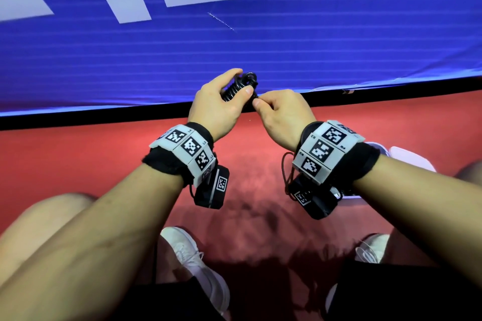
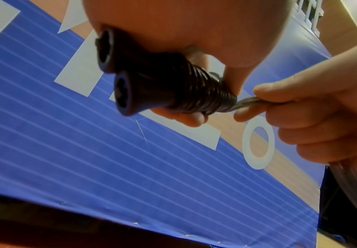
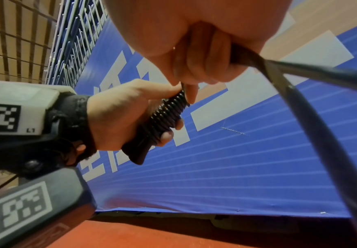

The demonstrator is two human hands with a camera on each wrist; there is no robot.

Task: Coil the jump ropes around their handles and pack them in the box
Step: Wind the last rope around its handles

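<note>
Two black plastic jump-rope handles (image 2: 128, 78), wound with black rope coils (image 2: 207, 94), are gripped by the left hand (image 2: 194, 31); the loose rope end (image 2: 247, 101) is pinched by the right hand (image 2: 321, 117).

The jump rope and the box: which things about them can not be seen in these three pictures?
- Box: in no view.
- Handles: head view, the left hand covers them; only their end caps show in the left wrist view.
- Loose rope: right wrist view, cut off by the right edge, so the remaining length is unknown.
- Rope inside the right hand: curled fingers hide it.
</note>
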